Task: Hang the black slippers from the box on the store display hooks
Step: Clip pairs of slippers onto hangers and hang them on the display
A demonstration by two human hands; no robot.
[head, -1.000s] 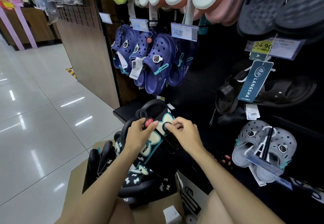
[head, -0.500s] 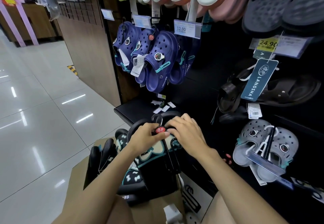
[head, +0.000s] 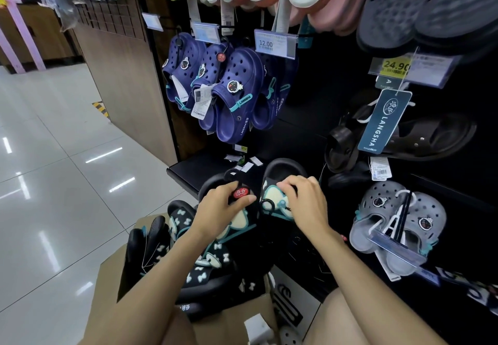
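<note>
Glossy tiled floor [head: 67,182] — cardboard box [head: 237,320] (black slippers [head: 204,272] inside) sits on it.

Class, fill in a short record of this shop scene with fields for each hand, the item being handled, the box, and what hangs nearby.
left hand: left hand grips a black slipper at its red round tag
right hand: right hand holds the second black slipper
box: cardboard box below, with more black slippers inside
hanging above: navy clogs under a 12.00 price tag
hanging right: grey clogs
</note>
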